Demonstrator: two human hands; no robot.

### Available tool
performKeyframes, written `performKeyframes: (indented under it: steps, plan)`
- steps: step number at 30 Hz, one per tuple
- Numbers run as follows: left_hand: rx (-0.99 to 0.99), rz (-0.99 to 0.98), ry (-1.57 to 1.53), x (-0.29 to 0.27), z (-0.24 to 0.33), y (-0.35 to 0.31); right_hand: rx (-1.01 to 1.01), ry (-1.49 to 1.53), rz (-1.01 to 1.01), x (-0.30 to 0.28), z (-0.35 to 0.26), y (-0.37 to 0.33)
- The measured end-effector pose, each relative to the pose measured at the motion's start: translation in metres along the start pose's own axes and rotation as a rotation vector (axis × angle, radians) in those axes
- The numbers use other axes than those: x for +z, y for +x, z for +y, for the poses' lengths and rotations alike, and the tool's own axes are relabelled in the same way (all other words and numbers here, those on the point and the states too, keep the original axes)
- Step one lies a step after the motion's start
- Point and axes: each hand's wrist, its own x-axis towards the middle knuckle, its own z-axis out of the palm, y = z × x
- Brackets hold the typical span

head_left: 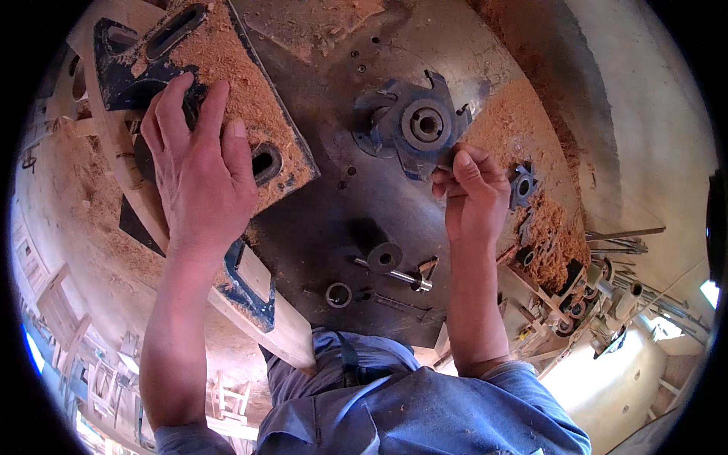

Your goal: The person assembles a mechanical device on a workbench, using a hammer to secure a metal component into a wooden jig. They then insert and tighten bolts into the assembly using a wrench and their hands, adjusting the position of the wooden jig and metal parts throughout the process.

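The wide, dark grey metal tabletop (311, 227) spreads below both hands; under the left hand (205, 174), open with fingers spread, a black slotted metal plate (262, 98) wears loose orange-brown sawdust on which the palm could slip. At the right hand (479, 189), thumb and fingers pinch the near edge of a dark steel, hook-toothed cutter head (402, 129), whose teeth could nick skin should it turn; just right, a small dark toothed metal cutter (523, 187) could catch straying knuckles.

Cutter head (406, 136) on tbl (318, 220), 2nd cutter (515, 189) R, fence (239, 76) L, wrench (398, 304) at front
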Motion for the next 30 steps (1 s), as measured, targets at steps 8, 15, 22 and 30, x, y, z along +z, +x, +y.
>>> performKeyframes:
  steps: [8, 15, 22, 30]
  plan:
    - [-0.013, 0.003, -0.033, 0.001, 0.002, 0.003, 0.097, 0.018, -0.022, 0.010, -0.007, 0.000]
    - [-0.014, 0.030, -0.002, 0.002, 0.001, 0.000, 0.009, -0.069, 0.010, 0.012, -0.003, -0.001]
    - [-0.051, 0.055, -0.016, 0.003, 0.003, 0.000, -0.199, -0.326, 0.048, 0.019, -0.020, -0.005]
    - [-0.083, 0.066, 0.007, 0.004, 0.004, 0.001, -0.852, -1.420, -0.361, 0.026, -0.040, 0.016]
